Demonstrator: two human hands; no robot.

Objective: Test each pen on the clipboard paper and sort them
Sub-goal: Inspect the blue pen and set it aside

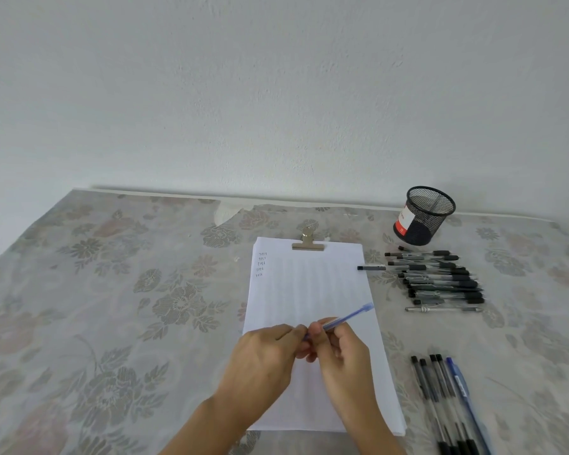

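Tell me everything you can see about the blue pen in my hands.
The blue pen is slim, translucent blue, plastic-looking and blurred. It slants over the clipboard paper, far end up and right. The right hand grips its middle; the left hand pinches its near end. Its tip is hidden.

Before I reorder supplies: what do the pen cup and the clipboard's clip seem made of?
The pen cup is black wire mesh, probably painted metal; its weave is see-through. The clip looks like silvery metal with a dull, brushed sheen.
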